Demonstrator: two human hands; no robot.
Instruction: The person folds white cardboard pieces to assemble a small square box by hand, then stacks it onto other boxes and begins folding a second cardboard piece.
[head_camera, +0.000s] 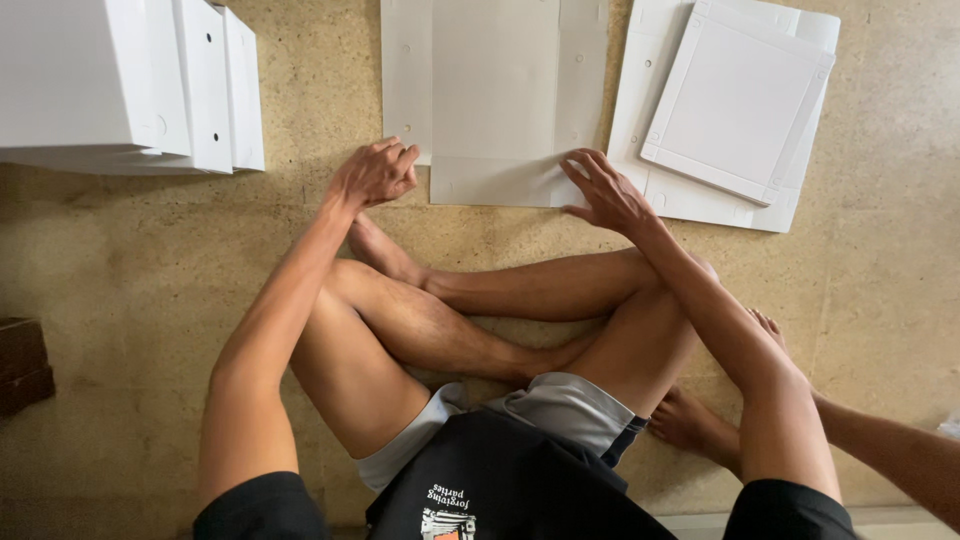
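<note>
The flat white cardboard sheet (495, 100) lies on the speckled floor (150, 260) just beyond the person's crossed legs, its near flap folded over along a crease. It looks light and thin, stiff enough to hold a fold yet easy to dent or kink, and smooth enough to slide on the floor; I'd judge the edges and scored flaps the sensible places to take it. The right hand (608, 192) rests on the sheet's near right corner, fingers spread and flat, pressing, not gripping. The left hand (377, 172) sits at the near left edge, fingers curled loosely into a half fist, holding nothing that I can see. Both arms reach forward, elbows slightly bent. To the right lies another flat blank (668, 190) with a shallow white tray (738, 100) on it; stacked white boxes (130, 85) stand at far left.
</note>
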